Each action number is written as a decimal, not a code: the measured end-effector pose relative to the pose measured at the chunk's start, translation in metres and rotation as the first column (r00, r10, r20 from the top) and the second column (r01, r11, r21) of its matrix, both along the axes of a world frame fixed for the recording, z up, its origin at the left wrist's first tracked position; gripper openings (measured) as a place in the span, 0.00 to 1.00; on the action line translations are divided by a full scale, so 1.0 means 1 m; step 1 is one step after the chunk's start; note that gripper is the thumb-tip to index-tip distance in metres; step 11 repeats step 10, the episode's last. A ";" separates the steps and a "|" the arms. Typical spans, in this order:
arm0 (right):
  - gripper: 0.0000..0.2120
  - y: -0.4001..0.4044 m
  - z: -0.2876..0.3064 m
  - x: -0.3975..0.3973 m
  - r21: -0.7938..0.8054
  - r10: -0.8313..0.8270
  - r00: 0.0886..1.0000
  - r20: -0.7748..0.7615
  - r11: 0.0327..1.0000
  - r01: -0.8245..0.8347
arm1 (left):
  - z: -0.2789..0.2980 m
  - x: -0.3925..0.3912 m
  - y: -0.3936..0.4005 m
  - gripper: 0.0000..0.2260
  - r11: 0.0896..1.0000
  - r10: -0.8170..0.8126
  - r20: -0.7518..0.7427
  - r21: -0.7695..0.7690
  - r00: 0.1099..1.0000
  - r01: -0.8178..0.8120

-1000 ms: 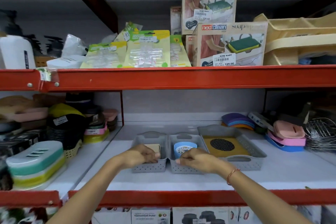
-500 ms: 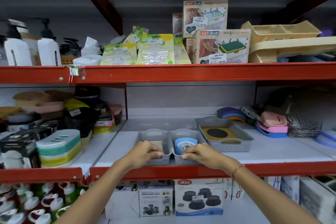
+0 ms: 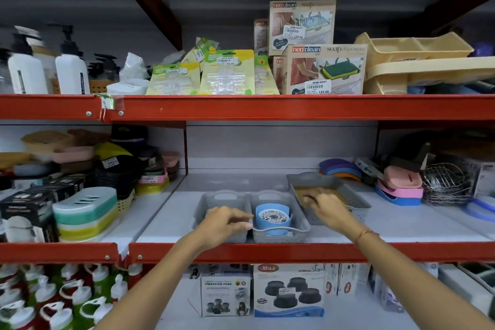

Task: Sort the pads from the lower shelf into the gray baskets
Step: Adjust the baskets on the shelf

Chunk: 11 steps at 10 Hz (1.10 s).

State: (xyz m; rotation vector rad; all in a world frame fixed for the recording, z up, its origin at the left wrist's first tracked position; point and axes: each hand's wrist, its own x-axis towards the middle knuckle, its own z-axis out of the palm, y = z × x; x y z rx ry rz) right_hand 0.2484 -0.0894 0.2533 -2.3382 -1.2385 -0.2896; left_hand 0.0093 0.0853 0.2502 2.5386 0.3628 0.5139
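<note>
The left hand (image 3: 223, 225) lies over the near left gray basket (image 3: 214, 199), fingers loosely curled and thumb stretched right to the rim it shares with the middle gray basket (image 3: 297, 225); whether anything is under the palm I cannot tell. The right hand (image 3: 325, 210) reaches farther in, to the right, fingers bent down into the larger gray tray (image 3: 356, 202) and touching the yellow pad (image 3: 301, 191) there, though a real pinch is not clear. A blue round pad (image 3: 273, 218) sits in the middle basket. Probably the left hand steadies the small baskets while the right settles or straightens the yellow one. The three containers stand together near the front of a white shelf (image 3: 401, 225) edged in red, likely for easy reach. Soap dishes (image 3: 400, 187) lie to the right, stacked containers to the left, and vibration pad boxes (image 3: 226, 293) on the shelf below.
</note>
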 end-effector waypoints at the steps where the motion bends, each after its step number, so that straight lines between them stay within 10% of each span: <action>1: 0.19 -0.014 -0.014 0.032 -0.267 -0.098 0.995 -0.023 0.960 0.089 | -0.002 0.010 -0.002 0.15 0.992 0.059 0.010 0.107 0.998 -0.059; 11: 0.15 -0.082 0.005 -0.041 -0.117 0.088 0.986 0.139 0.991 -0.072 | 0.025 0.004 -0.058 0.16 0.947 0.148 -0.064 0.297 0.987 -0.122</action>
